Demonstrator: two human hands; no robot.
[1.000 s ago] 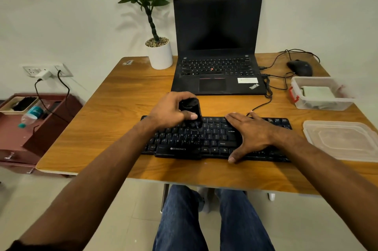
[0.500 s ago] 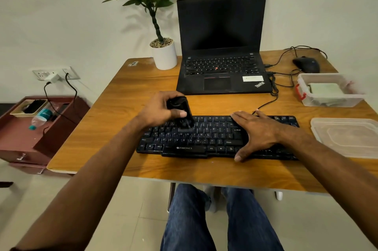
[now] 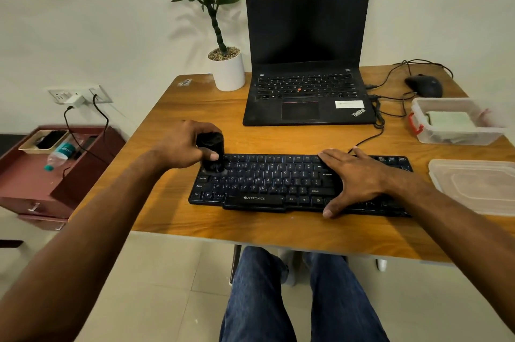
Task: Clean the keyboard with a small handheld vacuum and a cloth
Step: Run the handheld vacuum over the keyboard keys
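A: Nearest stuff?
B: Knees in jeans [image 3: 281, 294] under the desk [image 3: 172, 219] edge, feet cut off. Both forearms come in from the bottom corners, elbows out of frame.

A: Hands?
B: Left hand [image 3: 184, 145] curled round the small black handheld vacuum [image 3: 212, 153], thumb across its front. Vacuum stands upright, its lower end on the top-left keys of the keyboard [image 3: 267, 182]. Nozzle is hidden and smeared, can't make out detail. Right hand [image 3: 354, 178] lies flat, fingers straight, pressing the right half of the keyboard, covering those keys; holds nothing.

A: Keyboard position?
B: Near the front of the desk, centred, its cable running back toward the laptop [image 3: 306, 63].

A: Right side?
B: Clear lid [image 3: 479, 188], cut off by the frame. Behind it a clear box [image 3: 457, 124] with a red clasp and something pale inside. Could be the cloth, can't tell.

A: Far end?
B: Laptop open, screen dark. Mouse [image 3: 425, 85] on its right, potted plant [image 3: 223, 35] on its left, top cropped. Off the desk at left, a low maroon cabinet [image 3: 41, 174] with a bottle [image 3: 60, 155].
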